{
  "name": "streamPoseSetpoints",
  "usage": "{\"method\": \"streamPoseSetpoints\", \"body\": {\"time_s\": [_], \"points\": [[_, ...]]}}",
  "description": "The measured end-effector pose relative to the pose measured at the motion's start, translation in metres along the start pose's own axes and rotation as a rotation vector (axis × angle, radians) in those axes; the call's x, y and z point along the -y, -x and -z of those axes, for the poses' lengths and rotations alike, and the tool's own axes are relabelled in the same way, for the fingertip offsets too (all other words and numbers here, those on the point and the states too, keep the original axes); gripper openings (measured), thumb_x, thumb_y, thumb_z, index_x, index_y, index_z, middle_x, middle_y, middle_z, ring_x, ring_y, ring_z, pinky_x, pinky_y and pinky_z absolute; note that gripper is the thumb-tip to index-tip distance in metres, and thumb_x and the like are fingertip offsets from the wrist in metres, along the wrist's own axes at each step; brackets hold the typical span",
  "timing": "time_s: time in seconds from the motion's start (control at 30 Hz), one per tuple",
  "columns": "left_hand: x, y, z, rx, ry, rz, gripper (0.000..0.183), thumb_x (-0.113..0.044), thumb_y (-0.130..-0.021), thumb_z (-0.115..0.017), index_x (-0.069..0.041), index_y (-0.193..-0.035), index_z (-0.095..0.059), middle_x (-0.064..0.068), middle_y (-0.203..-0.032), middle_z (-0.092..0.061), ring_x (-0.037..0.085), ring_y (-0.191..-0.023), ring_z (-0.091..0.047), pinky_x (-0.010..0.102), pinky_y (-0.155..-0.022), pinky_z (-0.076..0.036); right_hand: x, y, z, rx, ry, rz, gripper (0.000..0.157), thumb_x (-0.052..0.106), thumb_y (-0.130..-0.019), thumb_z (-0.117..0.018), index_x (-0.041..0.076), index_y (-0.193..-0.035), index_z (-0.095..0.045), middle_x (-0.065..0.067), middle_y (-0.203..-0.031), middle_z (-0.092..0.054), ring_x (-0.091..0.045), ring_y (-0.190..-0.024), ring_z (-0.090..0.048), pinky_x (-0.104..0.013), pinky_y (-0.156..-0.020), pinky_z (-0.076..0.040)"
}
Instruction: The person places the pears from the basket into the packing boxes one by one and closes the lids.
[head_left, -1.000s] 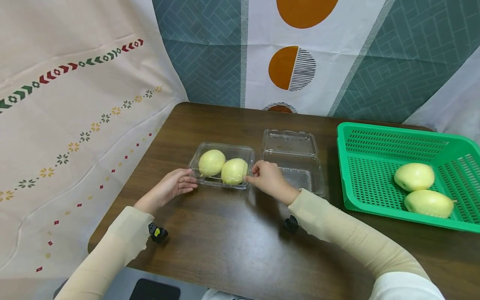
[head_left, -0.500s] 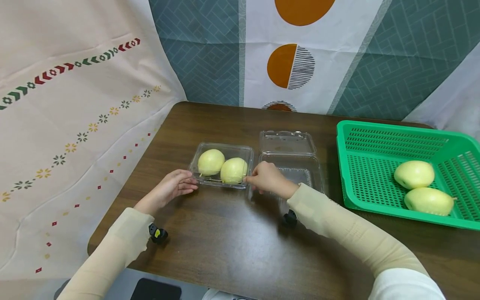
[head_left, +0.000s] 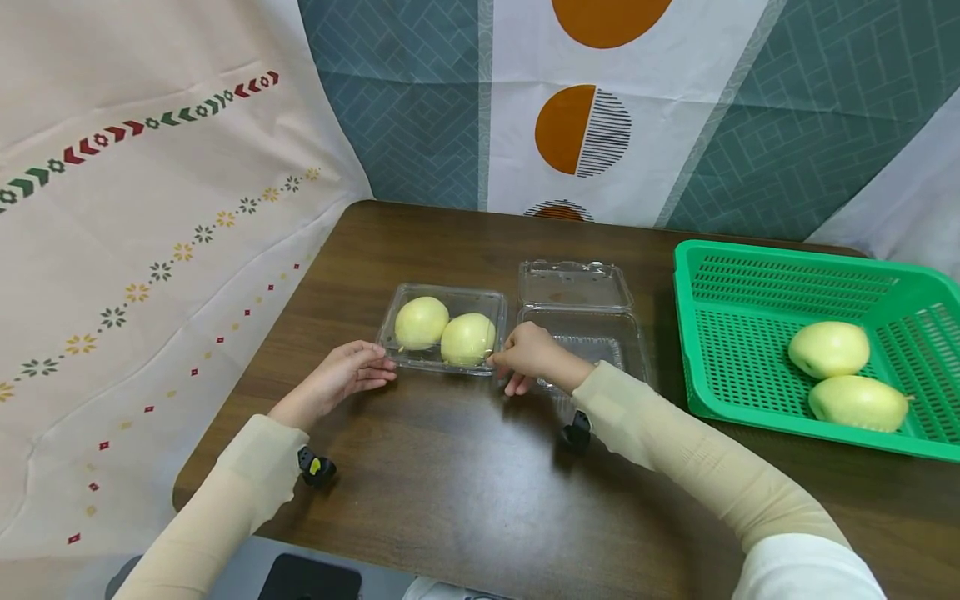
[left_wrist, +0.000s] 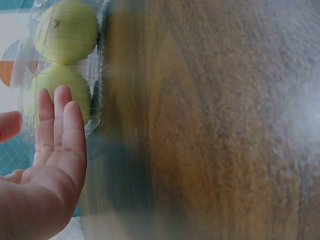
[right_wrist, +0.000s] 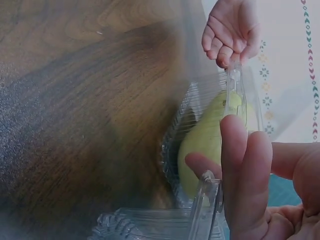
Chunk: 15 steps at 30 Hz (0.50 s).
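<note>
A clear plastic clamshell box lies on the table with its lid down over two pale yellow-green melons, one on the left, one on the right. My left hand pinches its front left corner, thumb above and fingers below. In the left wrist view, several fingers extend almost straight beside the box. At the front right corner, my right hand pinches the rim between thumb and forefinger. The right wrist view shows its other fingers partly hiding a melon.
Right behind my right hand stands a second clear clamshell box, its lid folded back. A green basket at the right holds two more melons. Patterned cloths hang behind and left of the brown table.
The right hand shifts slightly at the box's corner, its lower fingers now more visible below it. The left hand stays at its corner. The second box moved slightly left early on.
</note>
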<state>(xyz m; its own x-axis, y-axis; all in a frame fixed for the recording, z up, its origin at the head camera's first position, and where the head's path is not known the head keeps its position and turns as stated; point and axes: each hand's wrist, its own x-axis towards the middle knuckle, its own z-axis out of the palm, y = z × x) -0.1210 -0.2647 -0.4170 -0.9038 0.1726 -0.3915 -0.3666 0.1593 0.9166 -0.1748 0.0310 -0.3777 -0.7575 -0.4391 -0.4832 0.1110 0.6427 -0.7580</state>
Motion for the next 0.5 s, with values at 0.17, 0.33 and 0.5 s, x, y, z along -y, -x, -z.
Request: {"method": "streamPoseSetpoints", "body": {"time_s": [0.17,0.33,0.5], "points": [[-0.0025,-0.0013,-0.0002,0.017,0.038,0.004,0.014,-0.014,-0.101,-0.039,-0.004,-0.102,-0.049,-0.004,-0.09,-0.066,0.006,-0.085,-0.066,0.022,-0.081,-0.054,-0.0001,-0.0012,0.0012,0.009,-0.017,-0.003,0.027,0.015,-0.093,-0.061,-0.009,-0.08,-0.066,-0.02,-0.093,-0.072,-0.009,-0.042,-0.06,-0.022,-0.045,-0.052],[-0.0039,-0.0018,0.0,0.029,0.064,0.009,0.016,-0.014,-0.102,-0.038,-0.007,-0.098,-0.051,-0.005,-0.087,-0.067,0.006,-0.084,-0.066,0.021,-0.08,-0.054,-0.0001,-0.0025,0.0007,0.01,0.01,-0.001,0.027,0.015,-0.092,-0.061,-0.006,-0.077,-0.068,-0.019,-0.091,-0.073,-0.008,-0.041,-0.059,-0.021,-0.043,-0.05],[-0.0042,-0.003,-0.0011,0.0,0.069,0.017,0.014,-0.012,-0.101,-0.039,-0.007,-0.097,-0.052,-0.005,-0.085,-0.068,0.005,-0.081,-0.066,0.02,-0.078,-0.054,0.0004,-0.0037,0.0,-0.005,0.054,-0.001,0.027,0.016,-0.091,-0.063,-0.002,-0.072,-0.069,-0.013,-0.084,-0.074,-0.007,-0.04,-0.057,-0.018,-0.038,-0.043]]}}
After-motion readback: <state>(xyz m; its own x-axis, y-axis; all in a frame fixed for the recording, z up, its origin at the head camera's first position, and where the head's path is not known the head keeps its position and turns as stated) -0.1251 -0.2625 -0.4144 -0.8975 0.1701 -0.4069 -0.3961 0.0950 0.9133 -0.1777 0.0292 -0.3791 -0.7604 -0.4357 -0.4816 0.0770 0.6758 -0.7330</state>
